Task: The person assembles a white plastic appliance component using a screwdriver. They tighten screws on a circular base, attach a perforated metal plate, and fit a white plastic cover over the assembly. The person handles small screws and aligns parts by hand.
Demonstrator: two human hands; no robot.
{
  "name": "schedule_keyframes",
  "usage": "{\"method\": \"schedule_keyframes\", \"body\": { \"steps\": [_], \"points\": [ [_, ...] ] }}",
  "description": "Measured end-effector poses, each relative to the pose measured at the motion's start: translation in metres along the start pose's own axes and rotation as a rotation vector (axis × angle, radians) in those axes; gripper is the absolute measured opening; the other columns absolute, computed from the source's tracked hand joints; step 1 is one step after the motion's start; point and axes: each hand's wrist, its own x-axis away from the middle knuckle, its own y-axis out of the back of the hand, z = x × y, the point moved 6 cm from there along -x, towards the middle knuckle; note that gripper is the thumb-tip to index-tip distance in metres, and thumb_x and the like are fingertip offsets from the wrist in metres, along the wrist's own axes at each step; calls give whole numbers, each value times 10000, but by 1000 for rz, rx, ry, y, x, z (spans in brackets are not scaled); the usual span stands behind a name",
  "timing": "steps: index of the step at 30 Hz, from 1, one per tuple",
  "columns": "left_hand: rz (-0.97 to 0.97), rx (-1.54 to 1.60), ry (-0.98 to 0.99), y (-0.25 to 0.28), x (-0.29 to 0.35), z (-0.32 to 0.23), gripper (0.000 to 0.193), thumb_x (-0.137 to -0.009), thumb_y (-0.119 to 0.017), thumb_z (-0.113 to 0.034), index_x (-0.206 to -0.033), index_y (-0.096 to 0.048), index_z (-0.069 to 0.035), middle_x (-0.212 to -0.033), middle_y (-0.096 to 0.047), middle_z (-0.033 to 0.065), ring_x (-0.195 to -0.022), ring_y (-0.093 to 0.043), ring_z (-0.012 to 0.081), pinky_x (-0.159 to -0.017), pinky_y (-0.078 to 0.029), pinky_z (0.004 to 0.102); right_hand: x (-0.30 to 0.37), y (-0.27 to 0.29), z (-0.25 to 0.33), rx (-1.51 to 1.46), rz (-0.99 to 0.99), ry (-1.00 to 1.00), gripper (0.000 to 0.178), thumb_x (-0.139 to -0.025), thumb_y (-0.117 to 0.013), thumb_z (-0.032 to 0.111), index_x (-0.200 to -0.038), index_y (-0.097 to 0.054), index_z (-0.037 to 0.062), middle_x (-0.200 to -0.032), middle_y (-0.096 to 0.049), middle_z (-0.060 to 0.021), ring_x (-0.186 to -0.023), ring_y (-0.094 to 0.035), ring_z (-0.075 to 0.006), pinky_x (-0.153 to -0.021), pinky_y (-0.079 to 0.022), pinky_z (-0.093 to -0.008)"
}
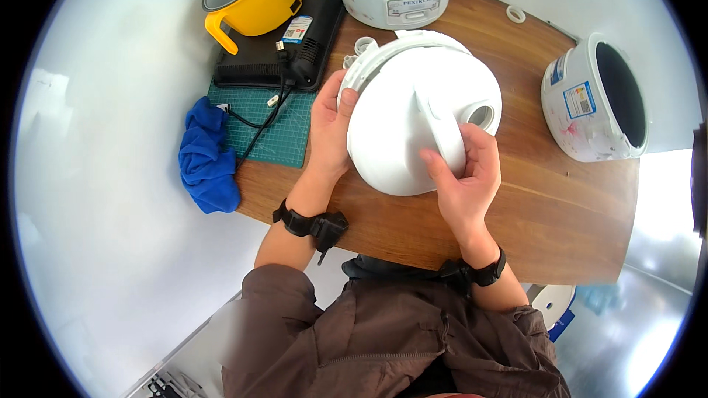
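Note:
A white round domed lid [387, 118] is held up over the wooden table in front of me. It has a raised loop handle and a round opening near its right side. Behind its far edge sits a white ring-shaped rim piece [413, 43]; whether the two are joined I cannot tell. My left hand [332, 129] is closed on the left edge of the rim piece, thumb on top, the other fingers mostly hidden. My right hand [470, 173] grips the near end of the lid's handle, thumb on one side and fingers on the other.
A white bucket [369, 0] stands behind the lid. At the right is a white dark-lined tub [560, 129]. Back left, a yellow pot [262, 11] rests on a black cooktop [321, 11] beside a green mat [284, 140], a black cable and a blue cloth [203, 158]. Small white rings [515, 15] lie about.

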Motion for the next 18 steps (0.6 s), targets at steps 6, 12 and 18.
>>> {"method": "schedule_keyframes", "body": {
  "steps": [6,12,18],
  "points": [
    [43,43,-5,-1,3,1,387,-1054,-554,-338,-1277,-559,-22,-1133,-677,46,-981,-649,87,-820,-545,234,2,1,-2,8,8,30,468,-800,-836,-3,-1178,-561,-16,-1019,-702,-96,-928,-690,-143,-810,-563,-282],
    [9,120,43,-6,5,-1,350,-1073,-516,-310,-1289,-549,-36,-1149,-664,35,-1001,-642,87,-833,-547,244,-2,-3,-1,-19,9,35,460,-798,-830,-16,-1174,-566,-14,-1022,-703,-93,-921,-691,-143,-809,-561,-278],
    [57,64,82,0,4,6,435,-1093,-418,-374,-1372,-475,-46,-1310,-613,95,-1153,-637,172,-968,-549,331,-4,-4,-4,6,1,35,457,-796,-827,-18,-1174,-571,-12,-1020,-704,-107,-910,-690,-143,-794,-553,-274]
  ]
}}
